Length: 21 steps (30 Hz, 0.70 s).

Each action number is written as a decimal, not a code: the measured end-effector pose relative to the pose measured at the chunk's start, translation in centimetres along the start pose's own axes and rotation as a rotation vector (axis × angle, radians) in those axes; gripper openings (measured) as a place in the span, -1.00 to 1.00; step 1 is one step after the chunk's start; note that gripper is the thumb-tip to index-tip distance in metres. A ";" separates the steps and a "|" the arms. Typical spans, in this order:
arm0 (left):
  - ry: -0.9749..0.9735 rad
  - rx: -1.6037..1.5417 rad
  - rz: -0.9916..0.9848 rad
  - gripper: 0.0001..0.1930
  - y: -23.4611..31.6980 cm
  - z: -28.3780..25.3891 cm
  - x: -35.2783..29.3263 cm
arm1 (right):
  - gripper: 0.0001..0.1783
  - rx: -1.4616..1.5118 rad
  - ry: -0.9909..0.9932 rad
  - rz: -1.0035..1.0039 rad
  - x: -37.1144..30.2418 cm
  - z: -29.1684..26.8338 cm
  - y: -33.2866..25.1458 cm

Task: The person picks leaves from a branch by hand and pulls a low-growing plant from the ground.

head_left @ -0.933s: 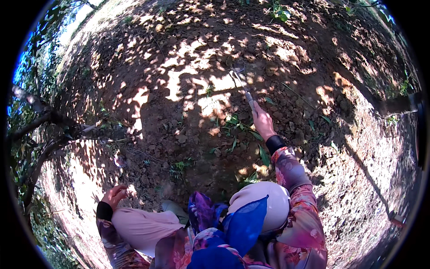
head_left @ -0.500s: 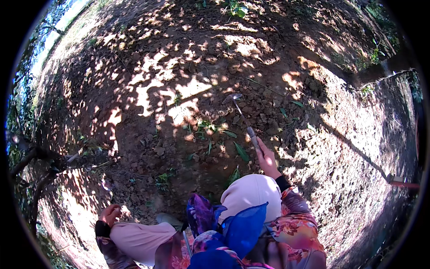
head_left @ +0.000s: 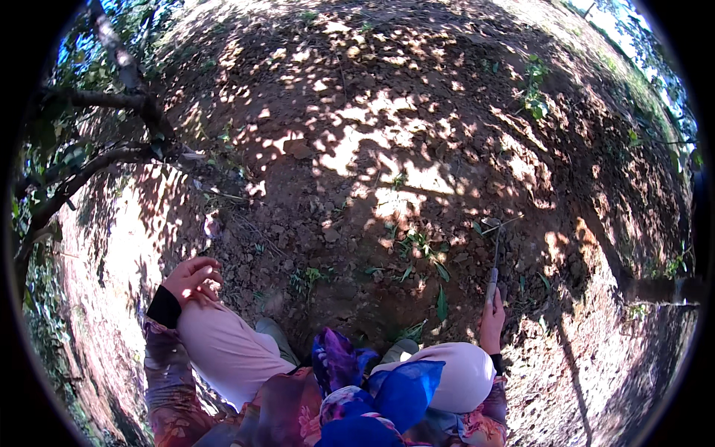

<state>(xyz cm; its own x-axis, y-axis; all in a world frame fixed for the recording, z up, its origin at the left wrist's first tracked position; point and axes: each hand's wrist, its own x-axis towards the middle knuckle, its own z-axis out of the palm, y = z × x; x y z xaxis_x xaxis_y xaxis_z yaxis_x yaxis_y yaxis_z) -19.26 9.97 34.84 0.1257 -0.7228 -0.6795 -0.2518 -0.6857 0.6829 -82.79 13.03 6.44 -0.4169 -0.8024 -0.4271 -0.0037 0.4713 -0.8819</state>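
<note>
A small hand hoe with a thin metal neck and a pale handle [head_left: 492, 279] is in my right hand [head_left: 491, 322], which is wrapped round the handle's near end. Its small head [head_left: 491, 222] rests at the soil, beside a thin pale stalk [head_left: 508, 224]. My left hand [head_left: 192, 281] lies by my left knee [head_left: 223, 339], its fingers loosely bent and apart, with nothing in them. Between the hands, green leafy weeds [head_left: 421, 249] lie or grow on the brown, cloddy ground, along with a single long leaf [head_left: 442, 304].
Bare branches [head_left: 141, 104] of a tree reach in from the left, close beyond my left hand. A trunk or thick limb [head_left: 663, 290] stands at the right. Small plants [head_left: 307, 278] grow near my feet, and a taller green plant [head_left: 535, 89] stands farther off.
The view has swung left, so the ground and weeds appear farther right. My right hand still grips the hoe, its head nearer the weeds' right side. My left hand shows more fully.
</note>
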 end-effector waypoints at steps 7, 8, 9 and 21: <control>1.080 0.750 0.163 -0.50 -25.3 -12.8 -7.3 | -0.45 -0.143 -0.279 -0.316 3.4 4.7 -5.0; 1.162 0.959 -0.117 -0.41 -29.9 -12.4 -10.2 | -0.46 -0.135 -0.325 -0.317 3.9 5.7 -5.4; 1.206 1.153 -0.419 -0.31 -34.4 -10.9 -13.5 | -0.46 -0.129 -0.367 -0.315 4.0 6.4 -6.6; 0.867 0.018 -0.778 -0.16 -54.9 10.9 -17.9 | -0.49 -0.475 -0.761 -0.507 5.6 15.8 -9.4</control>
<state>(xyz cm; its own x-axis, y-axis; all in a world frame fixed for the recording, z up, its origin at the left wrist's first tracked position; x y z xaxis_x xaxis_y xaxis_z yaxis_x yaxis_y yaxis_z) -18.14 61.47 6.58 0.8643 0.0714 -0.4979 0.1692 -0.9735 0.1540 -70.68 -1.65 9.20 0.4193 -0.8887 -0.1852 -0.4463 -0.0241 -0.8946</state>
